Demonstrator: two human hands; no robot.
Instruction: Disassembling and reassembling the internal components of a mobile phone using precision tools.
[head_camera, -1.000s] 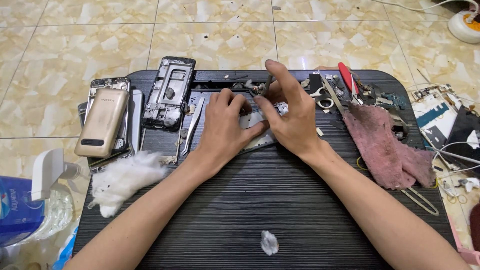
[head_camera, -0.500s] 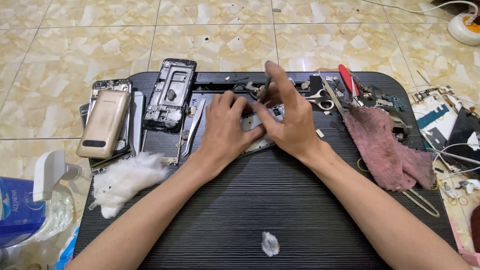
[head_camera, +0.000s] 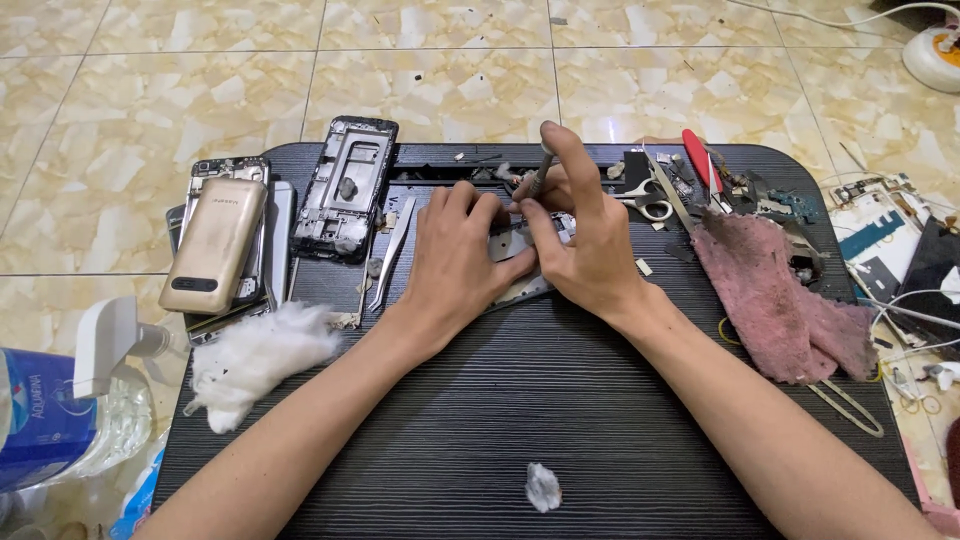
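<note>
My left hand (head_camera: 455, 262) lies flat on a metal phone part (head_camera: 520, 290) on the black work mat (head_camera: 520, 420), pressing it down. My right hand (head_camera: 585, 235) holds a thin screwdriver (head_camera: 540, 175) upright between thumb and fingers, with its tip down on the same part. Most of the phone part is hidden under both hands. A pair of tweezers (head_camera: 395, 255) lies just left of my left hand.
A gold phone back (head_camera: 215, 245) and a black phone frame (head_camera: 345, 190) lie at the mat's left. Cotton wads (head_camera: 260, 355) (head_camera: 543, 487), a pink rag (head_camera: 775, 300), scissors (head_camera: 650, 205), a red-handled tool (head_camera: 697, 160) and a spray bottle (head_camera: 60, 400) surround the work spot.
My right hand has raised its fingers and turned the screwdriver more upright over the part. My left hand has stayed pressed on the part.
</note>
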